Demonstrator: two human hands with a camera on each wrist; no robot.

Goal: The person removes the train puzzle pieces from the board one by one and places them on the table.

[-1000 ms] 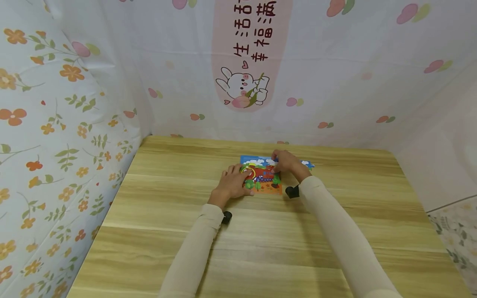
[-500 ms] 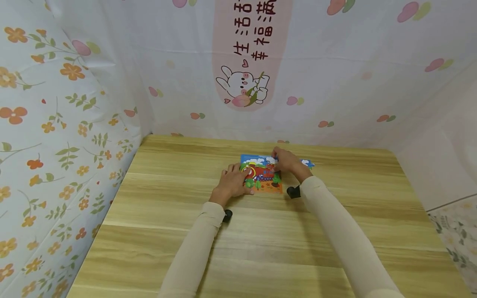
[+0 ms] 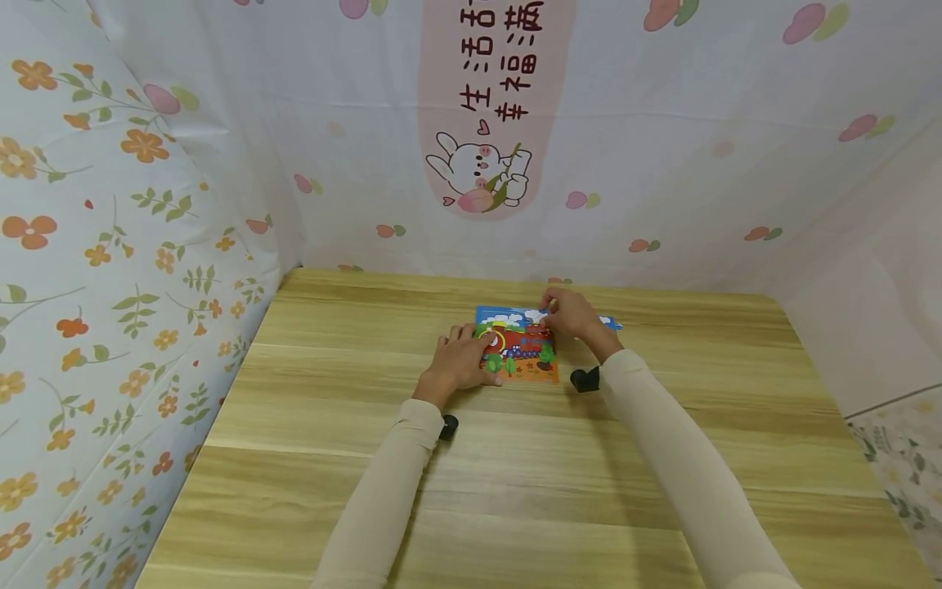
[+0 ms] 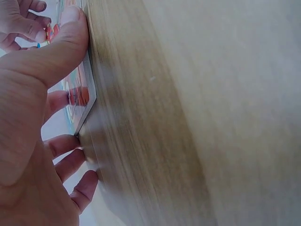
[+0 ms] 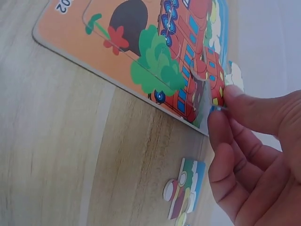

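A flat cardboard jigsaw puzzle (image 3: 518, 372) with a red train picture lies near the back of the table. My left hand (image 3: 459, 360) rests on its left side, fingers spread. In the left wrist view the thumb (image 4: 70, 37) presses on the puzzle's edge. At the upper right corner, my right hand (image 3: 576, 317) pinches a puzzle piece (image 5: 215, 73) between thumb and fingers. That piece, with red train and blue windows, stands tilted over the board, and a grey gap shows beneath it. The fingers hide part of it.
A loose puzzle piece (image 5: 188, 188), partly behind the right hand in the head view, lies on the wooden table (image 3: 515, 491) to the right of the board. A patterned white cloth (image 3: 353, 147) hangs close behind the table's back edge.
My right hand has shifted slightly to the right, with the piece still pinched, so more of the board's upper right shows. The left hand stays in place on the board.
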